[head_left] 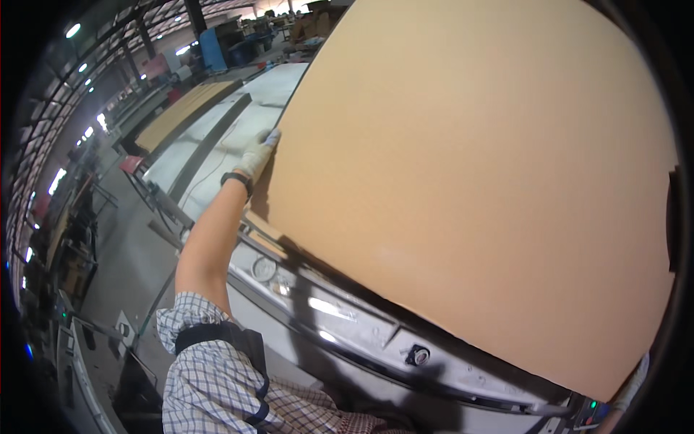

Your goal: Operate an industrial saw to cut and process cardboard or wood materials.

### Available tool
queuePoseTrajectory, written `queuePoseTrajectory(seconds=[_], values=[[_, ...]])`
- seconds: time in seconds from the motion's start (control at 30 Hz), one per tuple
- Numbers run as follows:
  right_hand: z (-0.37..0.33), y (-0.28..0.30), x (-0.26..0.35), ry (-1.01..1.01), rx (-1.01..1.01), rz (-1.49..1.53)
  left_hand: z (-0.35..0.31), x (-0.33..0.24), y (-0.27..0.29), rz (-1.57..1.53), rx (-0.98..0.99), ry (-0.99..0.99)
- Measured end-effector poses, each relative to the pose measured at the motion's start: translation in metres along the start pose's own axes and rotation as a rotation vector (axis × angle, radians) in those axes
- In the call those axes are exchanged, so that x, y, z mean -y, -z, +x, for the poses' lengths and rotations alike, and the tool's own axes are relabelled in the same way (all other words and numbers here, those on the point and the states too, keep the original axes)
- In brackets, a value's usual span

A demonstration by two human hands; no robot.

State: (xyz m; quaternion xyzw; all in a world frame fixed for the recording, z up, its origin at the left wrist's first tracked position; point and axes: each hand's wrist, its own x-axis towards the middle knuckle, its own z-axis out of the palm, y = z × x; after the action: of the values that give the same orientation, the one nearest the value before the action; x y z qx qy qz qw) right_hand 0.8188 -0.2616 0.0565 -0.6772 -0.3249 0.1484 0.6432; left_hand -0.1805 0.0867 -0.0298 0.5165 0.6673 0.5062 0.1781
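Note:
A large flat tan board [463,188] fills the middle and right of the view, tilted and raised above the machine in front of me. My left hand [257,153], in a pale glove, is closed on its left edge, with the fingers partly hidden. At the lower right corner, my right hand [635,385], also gloved, is against the board's right edge. Only a sliver of that hand shows; its fingers are hidden by the board and the rim of the picture.
Below the board runs a metal machine front [340,318] with a round gauge [263,269] and a black knob [417,355]. A pale worktable [217,137] at the left bears a dark long bar [210,145] and a tan panel [184,112]. A metal frame [90,362] stands lower left.

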Motion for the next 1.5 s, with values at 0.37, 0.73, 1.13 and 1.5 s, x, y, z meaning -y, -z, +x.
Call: queuePoseTrajectory(seconds=[0.37,0.73,1.13,1.5], values=[[0.04,-0.11,-0.342,-0.112,0.307,-0.846,0.006,0.219,0.036,0.504,0.34,0.232],[-0.038,-0.234,-0.211,-0.43,0.316,-0.541,-0.016,0.274,0.058,0.282,0.237,0.29],[0.059,-0.291,-0.257,-0.095,0.131,-1.232,0.018,0.309,-0.023,0.351,0.314,0.435],[-0.07,-0.219,-0.259,-0.193,0.089,-1.433,-0.037,0.364,0.074,0.564,0.238,0.349]])
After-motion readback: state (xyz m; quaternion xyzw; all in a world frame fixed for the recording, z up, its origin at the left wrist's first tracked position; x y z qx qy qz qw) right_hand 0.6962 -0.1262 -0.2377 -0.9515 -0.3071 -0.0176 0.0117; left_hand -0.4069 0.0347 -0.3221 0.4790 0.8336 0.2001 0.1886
